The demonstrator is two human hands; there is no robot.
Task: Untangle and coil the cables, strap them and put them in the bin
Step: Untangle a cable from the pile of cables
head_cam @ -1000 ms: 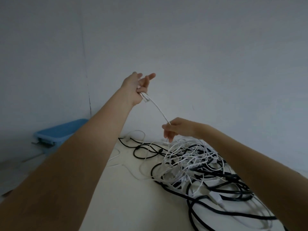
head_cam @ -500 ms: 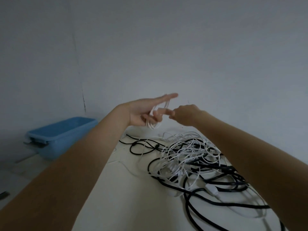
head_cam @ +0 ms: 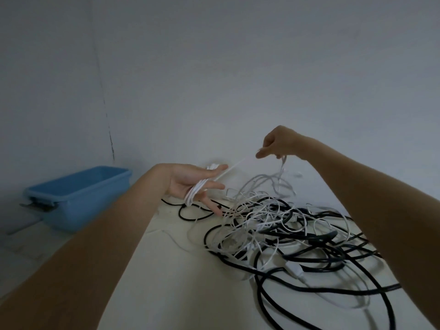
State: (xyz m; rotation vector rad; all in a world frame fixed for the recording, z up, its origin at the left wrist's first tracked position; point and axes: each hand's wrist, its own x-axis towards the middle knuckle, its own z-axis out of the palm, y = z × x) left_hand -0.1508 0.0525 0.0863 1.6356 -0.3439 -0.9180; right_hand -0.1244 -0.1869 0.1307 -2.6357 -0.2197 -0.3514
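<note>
While a small coil of white cable [head_cam: 196, 190] is worn around the spread fingers of the left hand [head_cam: 190, 184], its taut free run is pinched up-right by the right hand [head_cam: 277, 144], above the tangle [head_cam: 273, 225] on the desk [head_cam: 166, 270].

Dim, flat, bluish light; soft focus, wide-angle edge distortion.

no readable text, labels or numbers anywhere
</note>
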